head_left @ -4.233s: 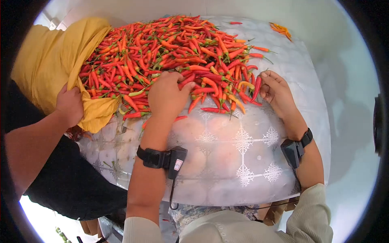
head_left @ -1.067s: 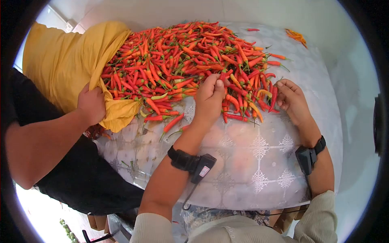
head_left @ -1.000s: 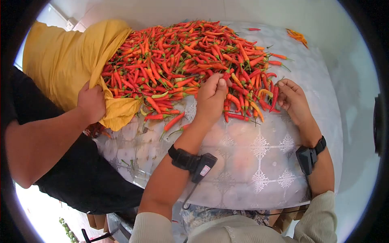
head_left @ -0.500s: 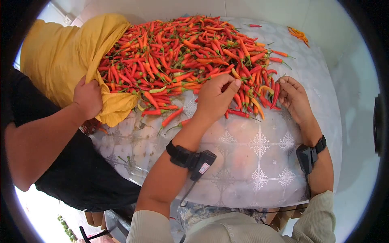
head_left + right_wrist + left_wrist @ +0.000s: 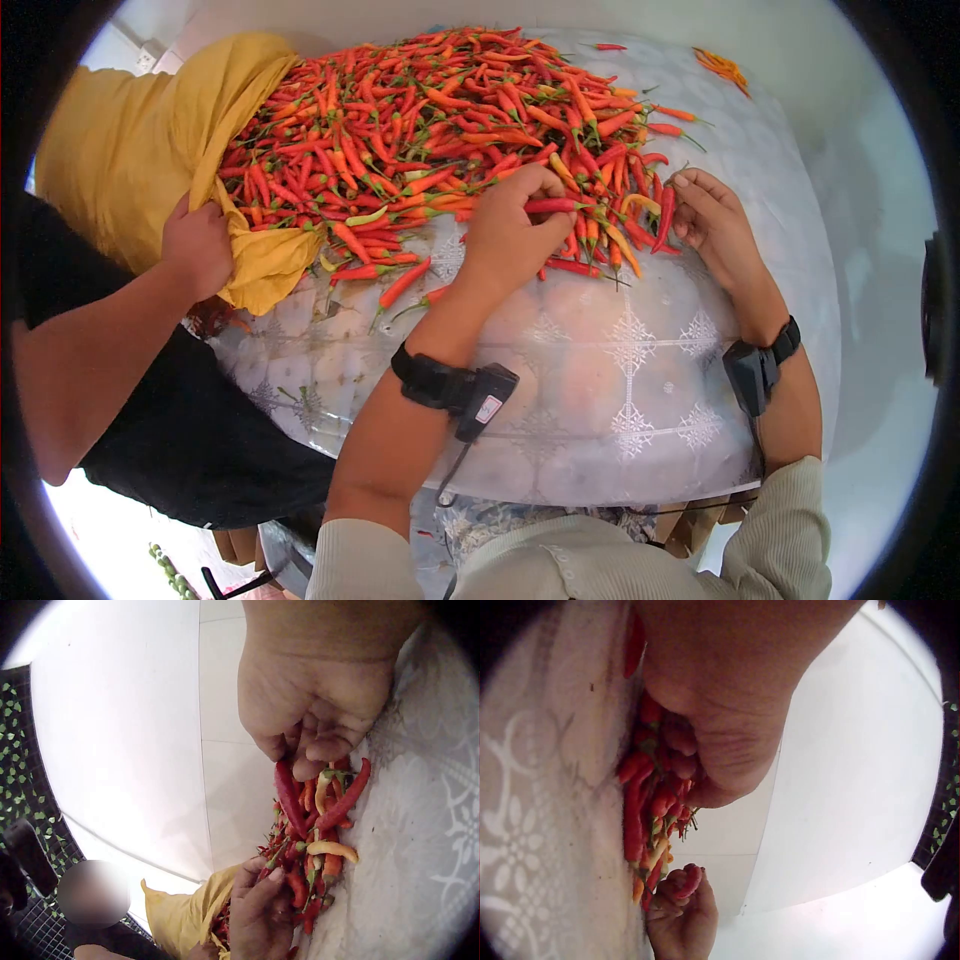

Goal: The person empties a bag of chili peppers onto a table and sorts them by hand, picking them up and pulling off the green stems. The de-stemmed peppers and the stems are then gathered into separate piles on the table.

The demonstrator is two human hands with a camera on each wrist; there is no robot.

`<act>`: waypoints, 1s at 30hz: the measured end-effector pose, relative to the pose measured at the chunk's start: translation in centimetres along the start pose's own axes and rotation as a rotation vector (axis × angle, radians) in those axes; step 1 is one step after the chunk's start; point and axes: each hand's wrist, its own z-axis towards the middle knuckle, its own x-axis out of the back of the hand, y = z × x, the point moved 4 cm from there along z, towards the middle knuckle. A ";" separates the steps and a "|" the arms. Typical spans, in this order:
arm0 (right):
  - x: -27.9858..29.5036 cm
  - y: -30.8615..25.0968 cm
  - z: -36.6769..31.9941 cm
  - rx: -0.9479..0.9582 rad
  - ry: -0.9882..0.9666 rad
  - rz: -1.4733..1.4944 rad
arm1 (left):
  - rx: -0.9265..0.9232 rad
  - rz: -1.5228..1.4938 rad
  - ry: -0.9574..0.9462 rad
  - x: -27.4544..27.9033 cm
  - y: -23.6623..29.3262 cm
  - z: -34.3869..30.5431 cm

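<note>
A big heap of red and orange chilies (image 5: 430, 120) covers the far half of the table. My left hand (image 5: 520, 215) lies on the heap's near edge and pinches a red chili (image 5: 555, 205) that points right. In the left wrist view the palm (image 5: 727, 735) hides most of the chilies (image 5: 649, 817) under it. My right hand (image 5: 692, 208) is at the heap's right edge, its fingers curled around the top of a long red chili (image 5: 663, 215). The right wrist view shows those fingers (image 5: 315, 742) pinching that chili (image 5: 289, 799), with my left hand (image 5: 259, 907) further off.
Another person in black (image 5: 190, 440) stands at the left, one hand (image 5: 200, 245) gripping a yellow cloth (image 5: 130, 150) bunched against the heap. The table (image 5: 610, 380) has a white lace-patterned cover. A few orange chilies (image 5: 720, 68) lie apart at the far right.
My left hand slid right along the heap's near edge and now pinches a red chili. My right hand stayed at the right edge with its chili. The other person's hand kept hold of the cloth.
</note>
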 end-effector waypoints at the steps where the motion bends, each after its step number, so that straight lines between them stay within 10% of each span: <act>1: 0.0 0.1 0.0 0.000 0.007 0.010 | 0.014 0.009 -0.006 0.0 0.0 0.0; 30: -0.1 -0.2 -0.2 -0.036 0.001 0.035 | 0.135 -0.179 0.044 -0.3 -0.3 -0.1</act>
